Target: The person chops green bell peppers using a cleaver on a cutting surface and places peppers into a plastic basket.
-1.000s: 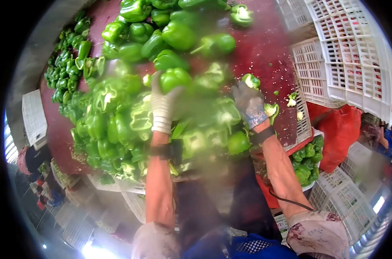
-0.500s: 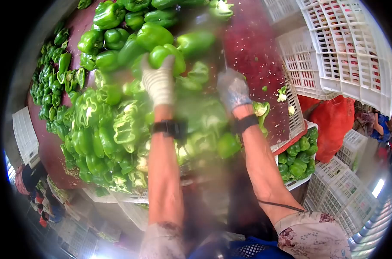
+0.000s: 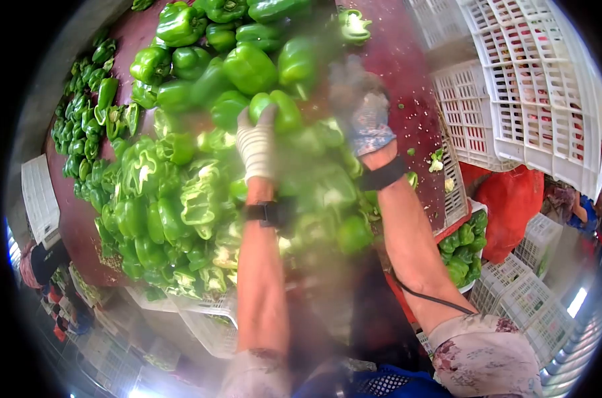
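Note:
My left hand (image 3: 256, 147), in a pale ribbed glove, has its thumb and fingers closed around a whole green bell pepper (image 3: 284, 111). Whole bell peppers (image 3: 250, 68) lie just beyond that hand. Nearer to me, a heap of cut bell pepper pieces (image 3: 142, 174) shows pale inner ribs and seeds. My right hand (image 3: 364, 106), in a grey-blue glove, is right of the held pepper and apart from it. Its fingers look curled but are smeared by motion, and whatever they hold cannot be made out. A haze blurs the middle of the view.
The dark red table (image 3: 407, 79) has seeds and scraps scattered on its right side. White plastic crates (image 3: 546, 86) stand along the right. A red sack (image 3: 510, 212) sits below them, beside a container of green peppers (image 3: 461, 249). Smaller peppers (image 3: 82, 126) lie far left.
My right hand has moved farther forward across the table and blurred more. My left hand holds the pepper slightly farther right in view. A thin upright line above my right hand no longer shows.

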`<state>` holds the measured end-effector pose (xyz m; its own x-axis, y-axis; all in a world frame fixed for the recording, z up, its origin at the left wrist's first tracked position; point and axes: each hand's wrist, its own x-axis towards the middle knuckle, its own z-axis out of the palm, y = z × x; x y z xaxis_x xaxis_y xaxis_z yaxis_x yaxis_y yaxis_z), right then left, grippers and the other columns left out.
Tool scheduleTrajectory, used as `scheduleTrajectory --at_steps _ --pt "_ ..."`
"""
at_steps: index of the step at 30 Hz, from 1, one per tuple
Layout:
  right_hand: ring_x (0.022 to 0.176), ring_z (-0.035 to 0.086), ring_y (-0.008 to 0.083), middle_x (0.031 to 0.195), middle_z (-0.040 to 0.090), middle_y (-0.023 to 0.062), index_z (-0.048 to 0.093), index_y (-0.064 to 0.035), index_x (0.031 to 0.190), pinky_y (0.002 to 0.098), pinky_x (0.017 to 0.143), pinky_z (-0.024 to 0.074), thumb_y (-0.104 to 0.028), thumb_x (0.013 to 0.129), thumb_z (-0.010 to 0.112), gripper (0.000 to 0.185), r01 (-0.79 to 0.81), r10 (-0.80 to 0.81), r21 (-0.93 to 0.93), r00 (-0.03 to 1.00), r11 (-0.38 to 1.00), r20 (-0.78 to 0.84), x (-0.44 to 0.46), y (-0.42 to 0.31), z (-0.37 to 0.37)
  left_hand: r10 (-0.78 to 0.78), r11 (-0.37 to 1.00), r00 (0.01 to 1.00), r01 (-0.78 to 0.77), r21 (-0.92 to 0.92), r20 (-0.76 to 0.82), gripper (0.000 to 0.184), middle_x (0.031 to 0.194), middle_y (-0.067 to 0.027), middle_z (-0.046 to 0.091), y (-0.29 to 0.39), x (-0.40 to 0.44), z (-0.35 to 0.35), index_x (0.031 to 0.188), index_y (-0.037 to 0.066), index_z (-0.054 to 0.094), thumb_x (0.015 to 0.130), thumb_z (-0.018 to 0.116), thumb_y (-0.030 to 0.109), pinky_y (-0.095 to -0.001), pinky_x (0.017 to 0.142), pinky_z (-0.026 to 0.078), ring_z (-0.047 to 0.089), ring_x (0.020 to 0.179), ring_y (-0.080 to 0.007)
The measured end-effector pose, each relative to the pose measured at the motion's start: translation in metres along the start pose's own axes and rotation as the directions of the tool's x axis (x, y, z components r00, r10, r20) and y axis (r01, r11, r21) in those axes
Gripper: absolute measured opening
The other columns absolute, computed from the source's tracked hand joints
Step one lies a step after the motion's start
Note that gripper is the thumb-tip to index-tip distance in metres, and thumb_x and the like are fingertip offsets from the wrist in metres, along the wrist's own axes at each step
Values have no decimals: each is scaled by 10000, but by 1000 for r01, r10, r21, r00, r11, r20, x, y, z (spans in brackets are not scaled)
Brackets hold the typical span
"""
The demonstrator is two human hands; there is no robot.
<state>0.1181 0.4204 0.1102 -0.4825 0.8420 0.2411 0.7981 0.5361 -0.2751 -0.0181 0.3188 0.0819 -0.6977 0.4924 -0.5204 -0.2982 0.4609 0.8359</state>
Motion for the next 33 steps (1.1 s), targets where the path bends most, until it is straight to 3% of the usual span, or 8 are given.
scheduleTrajectory --at_steps 3,4,6,9,15,18,20,33 --pt "706 647 339 878 643 174 651 -56 938 466 618 521 -177 818 570 189 101 -102 42 995 994 21 -12 13 112 196 950 981 -192 246 7 724 1129 -185 595 -35 12 -2 1326 8 456 747 766 310 -348 820 504 588 954 -248" --pt "748 662 345 845 666 192 680 -45 868 447 631 529 -176 828 557 184 -181 155 42 922 983 354 -7 -3 111 182 974 983 -182 135 18 749 1169 -202 576 -44 13 1 1349 9 429 757 760 325 -358 843 498 574 996 -259" --pt "792 669 354 869 681 195 708 -49 808 429 686 533 -146 838 535 201 -215 164 103 917 971 363 -6 0 103 208 955 978 -208 209 25 749 1184 -200 571 -45 14 11 1350 10 431 762 755 342 -357 865 487 575 1000 -269" --pt "773 665 353 828 671 199 703 -50 828 430 670 531 -165 842 544 196 71 -79 33 923 997 377 -21 30 104 83 983 991 -99 154 110 668 1216 -254 568 -61 28 16 1353 -15 428 857 625 387 -388 933 444 564 1074 -361" --pt "717 657 321 784 642 139 637 -50 795 425 602 512 -177 837 557 156 0 -10 51 981 999 192 -43 -3 -13 137 899 987 -159 408 83 541 1082 -226 639 -55 27 19 1293 1 520 915 538 388 -362 786 503 636 860 -273" --pt "707 655 300 767 642 127 609 -57 774 427 587 503 -164 803 575 116 266 -266 24 949 964 170 -69 -11 1 86 893 994 -108 437 70 547 1064 -212 649 -63 25 19 1293 3 521 915 538 398 -371 774 512 640 833 -273" --pt "689 645 292 735 644 136 631 -64 776 416 597 504 -143 746 607 87 295 -304 120 950 948 63 -93 -7 53 140 858 988 -153 490 62 498 1038 -271 639 -62 20 12 1224 0 548 927 491 396 -449 818 487 616 906 -397" --pt "768 661 348 845 670 203 684 -18 843 426 691 532 -139 806 560 177 291 -277 94 690 952 669 -48 21 31 6 859 989 -81 506 147 665 1087 -301 618 -61 8 20 1212 -52 482 778 658 420 -414 895 468 607 1025 -416"
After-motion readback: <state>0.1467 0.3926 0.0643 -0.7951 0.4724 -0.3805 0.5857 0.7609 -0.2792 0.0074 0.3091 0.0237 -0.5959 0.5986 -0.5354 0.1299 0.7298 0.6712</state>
